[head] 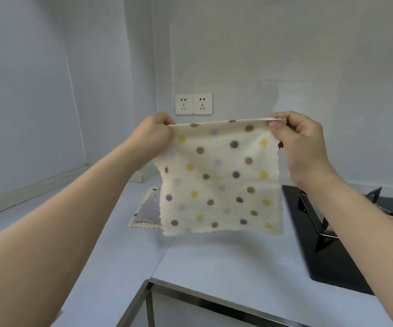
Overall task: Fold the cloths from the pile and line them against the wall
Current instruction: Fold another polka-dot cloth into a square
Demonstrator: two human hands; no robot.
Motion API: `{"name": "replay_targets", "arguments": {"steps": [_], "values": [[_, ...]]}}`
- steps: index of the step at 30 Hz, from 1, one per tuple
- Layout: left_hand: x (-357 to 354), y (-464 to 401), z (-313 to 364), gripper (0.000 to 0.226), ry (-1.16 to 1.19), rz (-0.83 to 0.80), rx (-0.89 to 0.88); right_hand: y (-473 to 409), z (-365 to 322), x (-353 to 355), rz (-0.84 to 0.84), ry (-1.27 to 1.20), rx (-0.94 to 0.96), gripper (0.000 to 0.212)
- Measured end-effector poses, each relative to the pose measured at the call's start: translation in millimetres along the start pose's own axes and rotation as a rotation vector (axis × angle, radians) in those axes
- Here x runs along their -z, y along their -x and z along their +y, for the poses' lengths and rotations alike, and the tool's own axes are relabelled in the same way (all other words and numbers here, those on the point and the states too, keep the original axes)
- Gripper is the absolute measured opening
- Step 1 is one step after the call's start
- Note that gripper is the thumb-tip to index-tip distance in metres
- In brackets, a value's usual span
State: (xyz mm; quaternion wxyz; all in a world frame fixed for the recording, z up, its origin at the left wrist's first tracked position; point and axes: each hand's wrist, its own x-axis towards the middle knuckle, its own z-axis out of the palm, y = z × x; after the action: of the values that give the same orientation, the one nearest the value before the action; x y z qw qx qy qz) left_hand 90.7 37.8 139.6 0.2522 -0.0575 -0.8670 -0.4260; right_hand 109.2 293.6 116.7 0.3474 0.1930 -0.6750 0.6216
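Observation:
A cream cloth with purple, brown and yellow dots (219, 178) hangs spread out in the air above the counter. My left hand (154, 135) pinches its top left corner and my right hand (301, 140) pinches its top right corner, so the top edge is stretched level. Behind the hanging cloth, another cloth with small dots (147, 208) lies flat on the counter; most of it is hidden.
The pale grey counter (214, 260) runs to the back wall, where a double socket (193, 104) sits. A black gas hob with a pan support (327, 232) fills the right side. A metal-edged counter corner (150, 282) is at the front.

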Motion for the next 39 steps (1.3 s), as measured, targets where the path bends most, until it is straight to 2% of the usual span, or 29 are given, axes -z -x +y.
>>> {"name": "replay_targets", "arguments": {"steps": [4,8,13,15,18,21,25,30,35,39], "values": [[-13,-6,-9,0.022,-0.13,-0.152,0.042,3,25,10,-0.056,-0.023,-0.143,0.014],[-52,-12,-47,0.018,-0.21,-0.232,0.084,8,82,7,-0.053,0.223,-0.154,0.016],[-89,6,-95,0.012,-0.313,-0.259,0.088,28,130,3,-0.167,0.479,-0.129,0.02],[-96,21,-110,0.019,-0.306,-0.245,0.014,47,135,9,-0.21,0.55,-0.099,0.021],[-97,61,-128,0.032,-0.334,-0.282,-0.206,91,139,24,-0.357,0.669,-0.049,0.023],[-94,106,-153,0.031,-0.357,-0.311,-0.357,133,137,36,-0.439,0.726,0.011,0.02],[-90,127,-171,0.024,-0.378,-0.438,-0.34,155,128,41,-0.491,0.791,0.044,0.017],[-91,125,-165,0.019,-0.403,-0.43,-0.327,164,124,42,-0.641,0.866,0.028,0.016],[-80,128,-159,0.011,-0.455,-0.394,-0.492,161,127,41,-0.614,0.86,-0.037,0.012],[-77,122,-151,0.04,-0.553,-0.306,-0.662,160,125,41,-0.571,0.834,-0.102,0.009]]}}
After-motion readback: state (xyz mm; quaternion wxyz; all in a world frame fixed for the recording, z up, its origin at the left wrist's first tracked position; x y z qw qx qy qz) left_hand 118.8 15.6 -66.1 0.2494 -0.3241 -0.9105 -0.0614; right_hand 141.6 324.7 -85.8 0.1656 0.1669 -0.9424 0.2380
